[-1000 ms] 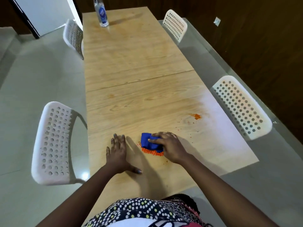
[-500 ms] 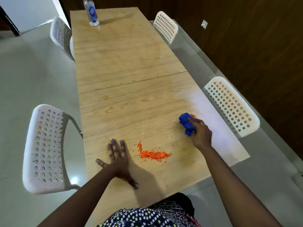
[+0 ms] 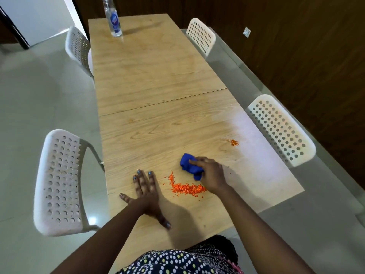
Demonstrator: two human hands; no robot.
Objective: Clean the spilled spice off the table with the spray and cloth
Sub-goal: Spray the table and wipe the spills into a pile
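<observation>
Orange spice grains [image 3: 185, 187] lie in a curved heap near the front of the long wooden table [image 3: 150, 76]. A smaller orange patch [image 3: 234, 142] sits further right, near the table's right edge. My right hand [image 3: 211, 174] presses a bunched blue cloth [image 3: 190, 167] onto the wood just above the big heap. To the left of the heap my left hand [image 3: 147, 191] rests flat, fingers spread, holding nothing. A clear spray bottle [image 3: 113, 17] with a blue label stands upright at the table's far end.
White perforated chairs stand around the table: one at the near left [image 3: 59, 182], one at the near right [image 3: 280, 129], two at the far end [image 3: 200, 36]. A seam [image 3: 162, 101] crosses the tabletop. Dark wood panelling runs along the right.
My right hand has brought the blue cloth back left from the small patch at the right to just above the big heap. My left hand has stayed flat.
</observation>
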